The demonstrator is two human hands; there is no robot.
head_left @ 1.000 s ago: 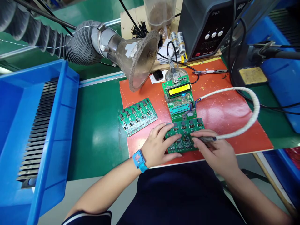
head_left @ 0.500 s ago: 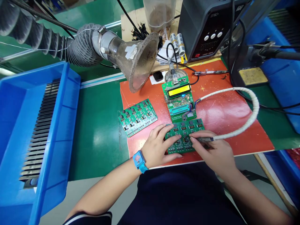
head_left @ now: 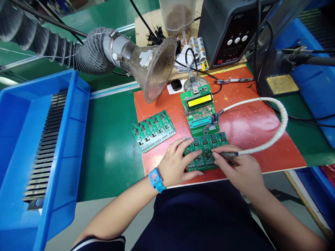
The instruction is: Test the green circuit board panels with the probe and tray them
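Spreading its fingers wide and gripping nothing, the left hand [head_left: 178, 162] is steadying the green circuit board [head_left: 209, 161] under its fingertips. Just beside those, the right hand [head_left: 242, 170] is pinching a dark probe [head_left: 229, 154], thumb and fingers closing around it; I'm not making out the tip. Beyond the right fingers a white cable [head_left: 283, 118] is looping away; its stiffness could be dragging the probe sideways, and slack left-hand pressure could be letting the board skid.
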